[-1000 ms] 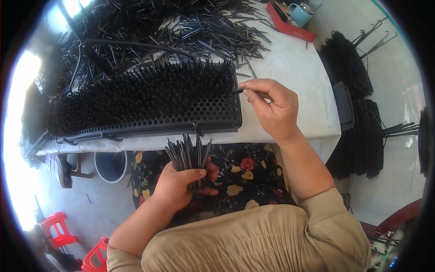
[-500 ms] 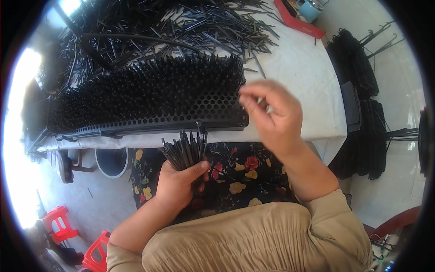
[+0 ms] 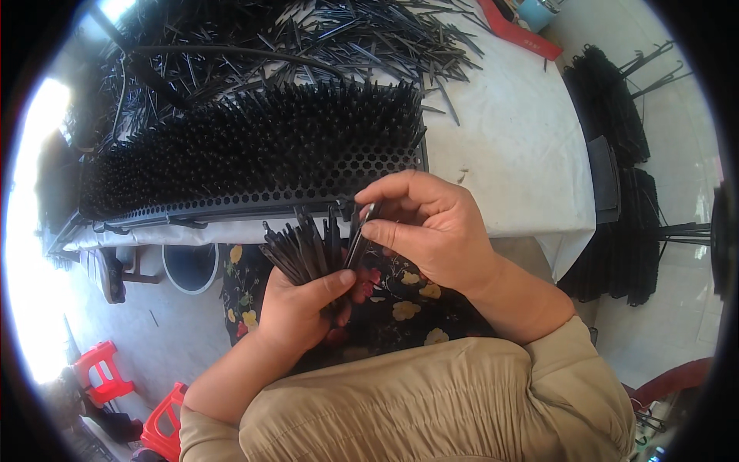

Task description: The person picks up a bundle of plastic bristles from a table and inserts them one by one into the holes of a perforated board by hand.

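Observation:
My left hand [image 3: 302, 304] is closed round a bundle of thin black sticks [image 3: 304, 250] that fan out at their upper ends, just in front of the table edge. At the right side of that bundle, the thumb and fingers of my right hand [image 3: 431, 231] pinch the upper part of a black stick [image 3: 362, 231]. Its lower end is still among the bundle near my left thumb. Beyond both hands lies a long black perforated rack [image 3: 377, 165], with black sticks standing upright in most of its holes. Open holes show along its front and right part.
Loose black sticks [image 3: 369, 38] are heaped behind the rack on the white-covered table [image 3: 508, 146]. A red object [image 3: 519, 35] and a blue cup [image 3: 536, 13] stand at the far right. Black bundles [image 3: 616, 108] hang beyond the table. A bucket [image 3: 191, 268] and red stools [image 3: 105, 373] are low at left.
My right hand has come from the right end of the rack down and left to the bundle, and now pinches a stick there. My left hand keeps its hold nearly in place.

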`<action>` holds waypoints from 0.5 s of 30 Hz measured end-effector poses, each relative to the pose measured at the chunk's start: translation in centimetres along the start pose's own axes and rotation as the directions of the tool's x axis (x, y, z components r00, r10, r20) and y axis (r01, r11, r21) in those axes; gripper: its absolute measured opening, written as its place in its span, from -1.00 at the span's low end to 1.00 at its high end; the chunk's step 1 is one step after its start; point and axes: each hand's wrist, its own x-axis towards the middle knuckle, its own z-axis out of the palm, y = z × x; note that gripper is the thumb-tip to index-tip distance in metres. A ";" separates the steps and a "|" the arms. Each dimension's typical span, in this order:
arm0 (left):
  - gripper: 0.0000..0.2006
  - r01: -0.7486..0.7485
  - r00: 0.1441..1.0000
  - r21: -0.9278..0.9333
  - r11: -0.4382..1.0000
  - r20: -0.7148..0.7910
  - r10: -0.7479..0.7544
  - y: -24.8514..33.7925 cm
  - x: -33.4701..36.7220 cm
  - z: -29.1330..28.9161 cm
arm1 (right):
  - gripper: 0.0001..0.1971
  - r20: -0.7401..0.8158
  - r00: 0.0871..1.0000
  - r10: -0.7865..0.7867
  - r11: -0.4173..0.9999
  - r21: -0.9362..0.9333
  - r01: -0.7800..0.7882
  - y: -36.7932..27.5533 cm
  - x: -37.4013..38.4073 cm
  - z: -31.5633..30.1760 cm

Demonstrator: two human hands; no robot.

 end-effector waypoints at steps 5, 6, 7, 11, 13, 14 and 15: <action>-0.69 0.097 0.990 -0.182 0.978 0.122 -0.075 0.1 0.1 -0.6 | -0.80 0.084 0.993 0.079 0.990 0.113 -0.089 -0.7 0.2 0.0; -0.66 0.127 0.987 -0.210 0.969 0.122 -0.103 0.2 0.1 -0.7 | -0.81 0.089 0.993 0.073 0.989 0.119 -0.083 -0.8 0.2 -0.1; -0.66 0.127 0.987 -0.213 0.969 0.123 -0.103 0.3 0.1 -0.9 | -0.81 0.089 0.993 0.074 0.990 0.117 -0.085 -0.9 0.3 -0.2; -0.79 0.193 0.975 -0.109 0.975 0.136 -0.178 0.6 -0.1 -1.1 | -0.81 0.038 0.999 0.039 0.996 0.077 -0.042 -1.3 1.1 -1.2; -0.83 0.185 0.978 -0.066 0.980 0.112 -0.177 0.5 -0.1 -1.2 | -0.81 -0.061 0.998 0.002 0.993 0.121 0.006 -1.8 1.4 -1.5; -0.86 0.157 0.987 -0.045 0.987 0.044 -0.155 0.2 0.0 -1.4 | -0.80 -0.129 0.989 -0.070 0.992 0.098 0.083 -2.1 1.9 -2.1; -0.90 0.130 0.991 -0.021 0.991 -0.025 -0.131 0.1 0.0 -1.6 | -0.81 -0.218 0.929 -0.299 0.952 0.001 0.306 -1.7 2.8 -2.5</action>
